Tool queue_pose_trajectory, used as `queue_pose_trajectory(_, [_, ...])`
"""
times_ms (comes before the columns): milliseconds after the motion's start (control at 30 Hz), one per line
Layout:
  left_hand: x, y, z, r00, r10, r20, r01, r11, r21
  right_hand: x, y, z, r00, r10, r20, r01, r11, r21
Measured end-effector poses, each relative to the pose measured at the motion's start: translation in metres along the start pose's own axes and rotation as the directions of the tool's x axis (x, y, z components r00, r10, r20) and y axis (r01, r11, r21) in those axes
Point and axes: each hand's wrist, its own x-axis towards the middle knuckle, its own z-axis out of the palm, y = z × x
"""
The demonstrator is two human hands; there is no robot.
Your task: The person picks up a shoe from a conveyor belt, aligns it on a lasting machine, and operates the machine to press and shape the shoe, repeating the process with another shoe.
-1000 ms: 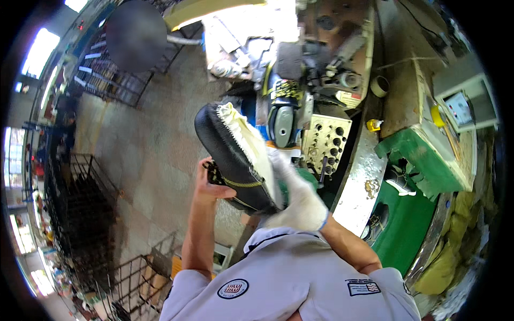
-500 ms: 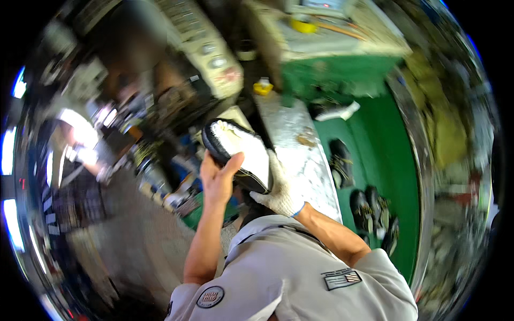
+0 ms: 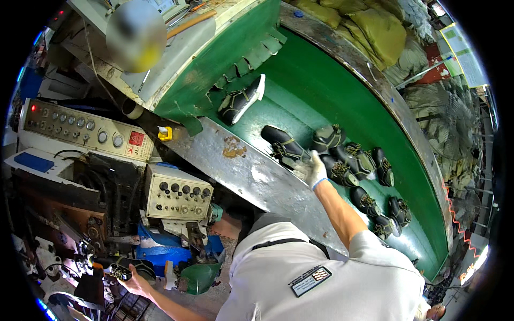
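My right hand [image 3: 317, 172], in a white knit glove, reaches over the green trough. Its fingers close at the end of a black shoe [image 3: 282, 142] that lies by the trough's metal edge; part of that grip is blurred. At the lower left my bare left hand [image 3: 137, 283] grips another black shoe upper [image 3: 143, 267] with yellowish stitching, beside the machine's clamping parts [image 3: 88, 262]. Several more black lace-up shoes [image 3: 342, 172] rest in the trough around my gloved hand. Farther up the trough, a black shoe with a white sole [image 3: 241, 101] lies on its side.
A metal ledge [image 3: 257, 182] borders the trough. At left stand a gauge panel [image 3: 85, 128] and a knob box [image 3: 179, 195]. A small yellow bottle [image 3: 165, 133] sits at the ledge's end. Sacks [image 3: 369, 32] are piled beyond the trough's far rim.
Both hands held one shoe with a pale underside in front of me. Now they are apart: the right over the trough, the left down by the machine. The view has turned rightward.
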Motion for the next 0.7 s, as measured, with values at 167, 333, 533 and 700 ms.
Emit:
queue_pose_trajectory(167, [-0.035,-0.051,-0.007,0.986,0.133,0.104,-0.079,0.906,-0.416,0.138,0.013,0.142,0.986,-0.121,0.115,0.163,0.849,-0.503])
queue_pose_trajectory(333, [-0.065,-0.179,-0.042,0.877,-0.145,0.458,0.222,0.968,-0.118,0.257,0.009,0.261,0.884,-0.463,-0.066,0.276,0.63,-0.726])
queue_pose_trajectory(533, [-0.119,-0.126,-0.082,0.892,-0.231,0.388,0.306,0.941,-0.144,0.233,0.03,0.272,0.87,-0.49,0.05,0.48,0.82,-0.31])
queue_pose_trajectory(700, [-0.079,0.015,-0.037,0.934,-0.097,0.344,0.242,0.879,-0.411,0.058,0.077,0.258,0.754,0.081,0.652,0.124,0.957,-0.263])
